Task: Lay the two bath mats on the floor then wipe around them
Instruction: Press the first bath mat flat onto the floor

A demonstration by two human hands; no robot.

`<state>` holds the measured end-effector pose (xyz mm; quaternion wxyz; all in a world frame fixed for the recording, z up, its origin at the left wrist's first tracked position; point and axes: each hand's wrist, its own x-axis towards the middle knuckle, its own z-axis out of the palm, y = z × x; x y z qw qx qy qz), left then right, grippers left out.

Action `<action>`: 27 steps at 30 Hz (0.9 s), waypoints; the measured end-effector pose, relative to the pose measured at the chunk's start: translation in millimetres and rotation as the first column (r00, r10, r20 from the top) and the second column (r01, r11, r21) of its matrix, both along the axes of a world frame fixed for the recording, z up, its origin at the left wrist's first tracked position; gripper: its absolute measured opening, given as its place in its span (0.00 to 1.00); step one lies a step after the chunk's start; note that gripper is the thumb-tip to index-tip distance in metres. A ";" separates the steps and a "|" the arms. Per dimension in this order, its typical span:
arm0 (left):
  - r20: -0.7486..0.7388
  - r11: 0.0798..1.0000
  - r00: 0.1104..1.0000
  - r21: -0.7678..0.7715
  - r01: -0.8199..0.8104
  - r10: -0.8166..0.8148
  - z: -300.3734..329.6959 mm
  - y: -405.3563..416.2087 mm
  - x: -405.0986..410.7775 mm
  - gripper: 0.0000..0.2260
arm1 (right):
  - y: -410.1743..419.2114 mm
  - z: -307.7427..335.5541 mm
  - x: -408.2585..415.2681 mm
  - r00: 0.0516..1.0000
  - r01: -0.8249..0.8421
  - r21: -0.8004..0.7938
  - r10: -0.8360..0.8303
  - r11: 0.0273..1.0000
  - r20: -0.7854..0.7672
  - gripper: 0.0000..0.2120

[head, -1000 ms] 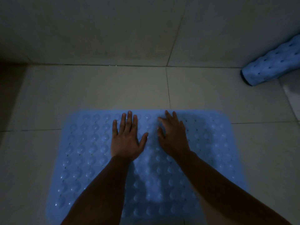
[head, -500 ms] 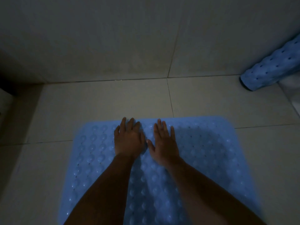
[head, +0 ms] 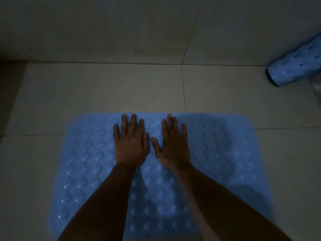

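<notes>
Left hand [head: 130, 145] and right hand [head: 172, 145], fingers straight and flat, press the far edge of the unrolled blue mat [head: 225, 162] at frame centre; the second mat [head: 295, 66] lies rolled at upper right. Risk: uneven pressure leaves bubbles or a skewed mat on the floor [head: 104, 93], and dim light could hide lifted edges.

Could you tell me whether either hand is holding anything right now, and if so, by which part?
Nothing is held. The left hand and right hand lie flat, fingers straight, on the unrolled blue bath mat, near its far edge.
</notes>
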<state>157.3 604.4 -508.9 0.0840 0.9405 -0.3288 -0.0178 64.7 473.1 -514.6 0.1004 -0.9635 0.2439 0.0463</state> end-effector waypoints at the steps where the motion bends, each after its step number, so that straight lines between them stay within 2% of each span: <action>1: -0.006 1.000 1.000 -0.010 -0.005 0.005 0.1 0.8 -0.6 0.26 | -0.6 -0.5 -0.8 1.000 0.002 -0.005 -0.002 1.000 -0.015 0.38; 5: -0.033 0.999 0.998 -0.024 -0.048 0.047 4.0 12.4 -5.5 0.28 | 1.9 0.7 0.0 0.999 -0.003 0.019 0.004 1.000 -0.042 0.38; 10: -0.068 0.994 0.992 0.008 -0.110 0.110 19.1 13.1 -8.3 0.31 | -15.8 31.4 8.7 0.997 -0.015 0.266 0.033 0.964 -0.065 0.37; 12: -0.119 0.988 0.981 0.041 -0.147 0.151 29.1 2.4 -13.1 0.32 | -35.8 67.1 25.1 0.981 0.079 0.446 0.009 0.891 -0.192 0.30; 13: -0.144 0.985 0.974 0.045 -0.168 0.173 36.0 -5.2 -16.7 0.31 | -48.8 86.8 33.7 0.971 0.159 0.547 -0.028 0.822 -0.239 0.27; 14: -0.166 0.982 0.968 0.042 -0.184 0.189 42.7 -14.0 -19.5 0.31 | -61.5 103.4 40.3 0.971 0.203 0.620 -0.076 0.758 -0.225 0.23; 15: -0.182 0.982 0.965 0.038 -0.187 0.190 48.6 -24.0 -22.1 0.29 | -73.9 115.6 43.8 0.979 0.200 0.649 -0.125 0.734 -0.160 0.20; 17: -0.208 0.988 0.966 0.031 -0.148 0.152 55.6 -46.8 -29.2 0.27 | -97.5 124.7 38.1 0.976 0.165 0.643 -0.217 0.748 0.001 0.15; 22: -0.198 0.996 0.976 -0.002 0.094 -0.092 44.0 -97.8 -57.5 0.28 | -134.9 94.3 -4.4 0.931 0.161 0.514 -0.303 0.842 0.205 0.15; 25: -0.220 0.981 0.957 -0.015 0.191 -0.190 19.4 -129.3 -80.9 0.31 | -156.4 71.9 -29.2 0.929 0.122 0.365 -0.236 0.923 0.286 0.20; 27: -0.196 0.975 0.958 0.038 0.221 -0.210 3.0 -141.0 -92.8 0.35 | -170.4 60.3 -41.7 0.934 0.119 0.279 -0.203 0.953 0.293 0.21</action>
